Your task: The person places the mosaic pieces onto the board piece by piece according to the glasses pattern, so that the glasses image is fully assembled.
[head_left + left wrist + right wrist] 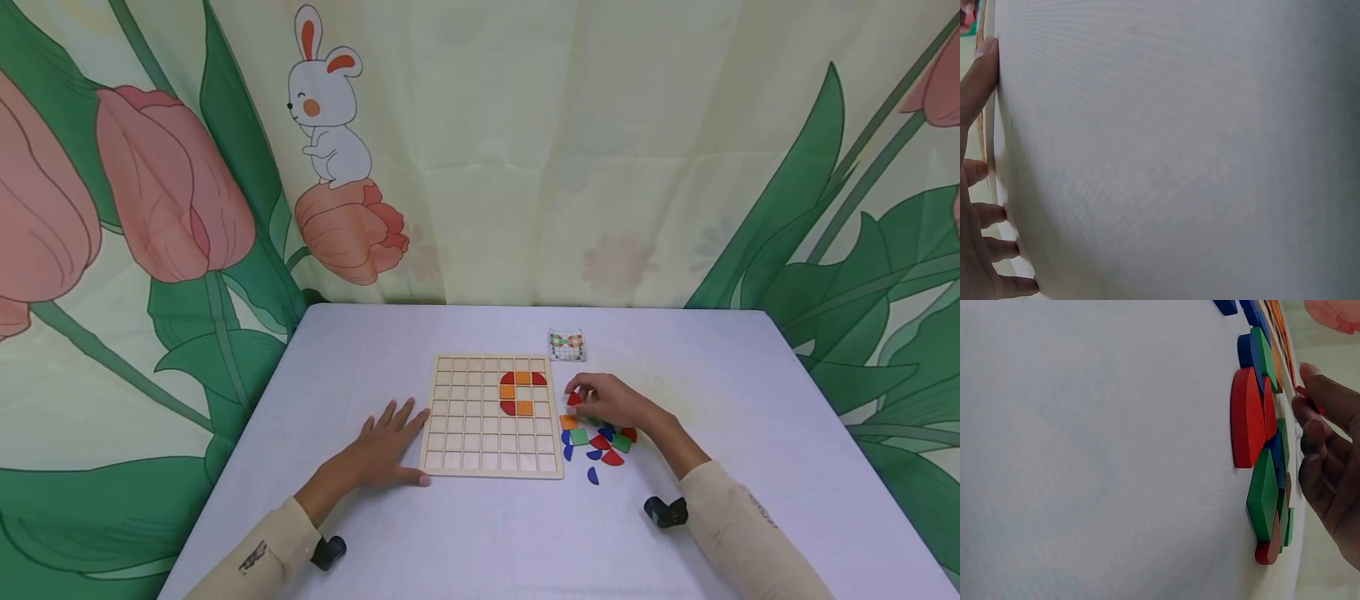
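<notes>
White worktop (487, 533) spans the lower frame, bearing a grid board (465, 419) near centre. The left hand (381, 447) spreads wide at the board's left edge; right of centre, the right hand (611, 401), near loose pieces (612, 457), pinches a red piece (573, 399), which a slack pinch could drop.

We're looking at a play corner, or a filming spot dressed as one, and we can't tell whether home, classroom or studio surrounds it. Just see that curtain (637, 167) across the back: big pink tulips (176, 183), green leaves (787, 208), and there's a cartoon rabbit (330, 117) sitting on a bloom, pure nursery! In front of it we've got a pale table (487, 533) with a grid board (457, 414), bright pieces (612, 457) and a little pattern card (566, 345). And down at both cuffs, black cameras (666, 512): we're on a recording set-up.
</notes>
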The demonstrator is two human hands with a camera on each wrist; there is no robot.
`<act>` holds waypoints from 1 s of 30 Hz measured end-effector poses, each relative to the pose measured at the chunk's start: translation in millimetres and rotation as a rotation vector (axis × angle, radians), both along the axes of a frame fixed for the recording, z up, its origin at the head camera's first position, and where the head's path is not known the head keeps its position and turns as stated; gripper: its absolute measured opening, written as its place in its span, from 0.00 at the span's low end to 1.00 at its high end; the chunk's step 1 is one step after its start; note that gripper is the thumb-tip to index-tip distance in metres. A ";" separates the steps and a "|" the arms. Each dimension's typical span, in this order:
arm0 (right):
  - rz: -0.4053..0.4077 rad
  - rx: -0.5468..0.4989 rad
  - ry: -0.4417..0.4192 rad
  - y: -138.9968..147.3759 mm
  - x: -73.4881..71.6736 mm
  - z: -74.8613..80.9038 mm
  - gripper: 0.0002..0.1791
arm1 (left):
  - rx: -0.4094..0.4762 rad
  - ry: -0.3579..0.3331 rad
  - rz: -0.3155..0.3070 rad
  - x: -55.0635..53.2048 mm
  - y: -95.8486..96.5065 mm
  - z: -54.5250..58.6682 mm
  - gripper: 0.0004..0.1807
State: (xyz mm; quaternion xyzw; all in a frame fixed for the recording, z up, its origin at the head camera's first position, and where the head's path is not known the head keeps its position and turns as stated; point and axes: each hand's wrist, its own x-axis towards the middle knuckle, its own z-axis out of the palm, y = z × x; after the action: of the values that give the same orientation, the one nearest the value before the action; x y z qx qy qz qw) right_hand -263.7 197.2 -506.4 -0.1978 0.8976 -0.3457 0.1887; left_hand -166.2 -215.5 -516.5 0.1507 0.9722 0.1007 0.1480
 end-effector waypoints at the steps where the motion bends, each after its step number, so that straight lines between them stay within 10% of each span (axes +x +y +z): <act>1: 0.000 -0.008 0.002 -1.3 0.9 0.0 0.15 | 0.001 -0.002 0.001 -0.1 0.0 -0.1 0.61; 30: -0.025 -0.084 0.068 -34.2 3.1 -11.3 0.17 | -0.015 -0.005 0.001 -1.2 0.3 -1.2 0.62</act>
State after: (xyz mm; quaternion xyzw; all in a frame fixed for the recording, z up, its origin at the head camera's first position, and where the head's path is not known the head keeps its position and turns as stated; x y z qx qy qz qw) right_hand -260.5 163.1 -517.6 -0.2060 0.8907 -0.3783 0.1453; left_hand -167.3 -215.2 -517.8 0.1487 0.9727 0.0937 0.1514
